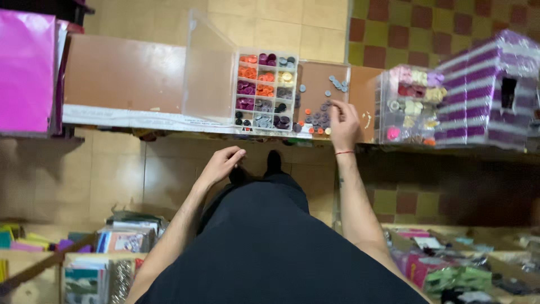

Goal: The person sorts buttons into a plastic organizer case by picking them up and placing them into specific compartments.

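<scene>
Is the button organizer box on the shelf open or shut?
Open: the button box has its clear lid swung up to the left, compartments exposed.

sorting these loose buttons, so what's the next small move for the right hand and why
Probably pinch one grey button from the loose pile of grey and orange buttons under the right hand, since its fingers rest there. The open clear plastic compartment box sits just left; the left hand hangs free.

Loose grey buttons [319, 117] lie scattered flat on the brown desk [124, 73], clustered just right of a clear compartment box [265, 90]. The box lies open, its lid raised to the left, its cells holding orange, purple, grey and black buttons.
</scene>
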